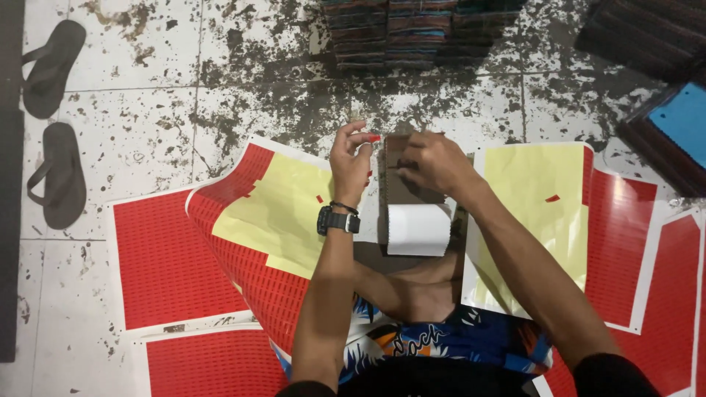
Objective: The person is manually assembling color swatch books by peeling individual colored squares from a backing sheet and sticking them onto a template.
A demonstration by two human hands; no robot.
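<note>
My left hand [350, 158] pinches a small red sticker [373, 137] at its fingertips. Just right of it, my right hand [434, 163] grips the brown cardboard strip [401, 192], whose long axis runs away from me; beyond lie stacked dark bundles [412, 33].

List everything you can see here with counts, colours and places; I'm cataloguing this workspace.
sticker sheets: several, red with yellow peeled patches, spread on the floor on both sides of the person
small red sticker: one, at the left hand's fingertips
brown item: one, under the right hand
white paper roll: one, on the lap below the hands
sandals: two, dark, far left on the floor
stacked flat items: several piles, dark and multicoloured, top edge and top right
floor: white tiles, stained dark
wristwatch: one, black, left wrist
left hand: pinching the sticker
right hand: resting on the brown item
</note>
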